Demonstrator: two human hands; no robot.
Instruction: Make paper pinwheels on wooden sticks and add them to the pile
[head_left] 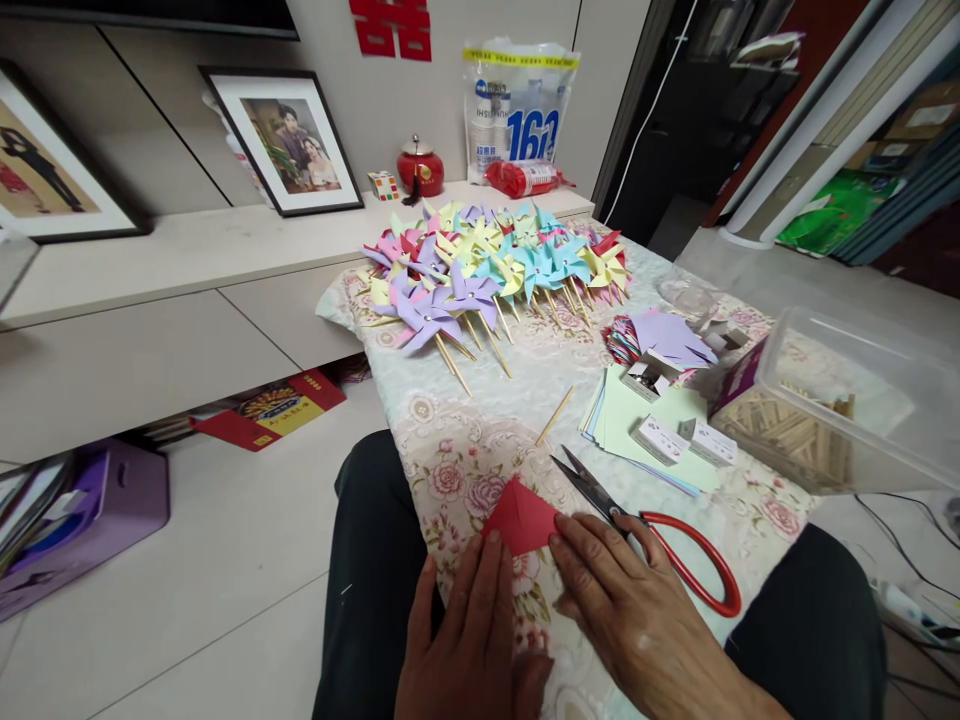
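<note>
A small red sheet of paper (523,516) with crease lines lies on the flowered tablecloth (442,440). At its lower left edge the fingertips of my left hand (469,630) press down, fingers stretched out. My right hand (619,595) rests flat with its fingertips on the paper's right corner. Scissors (705,550) with red handles lie beside and partly under that hand, blades pointing up and left. Just beyond the paper is a short wooden stick (555,415).
Several paper pinwheels (480,260) on sticks cover the far end of the table. To the right are a stack of coloured paper (607,420), small white boxes (660,440) and a clear plastic tub (825,400) of wooden sticks. A cabinet (187,265) stands behind.
</note>
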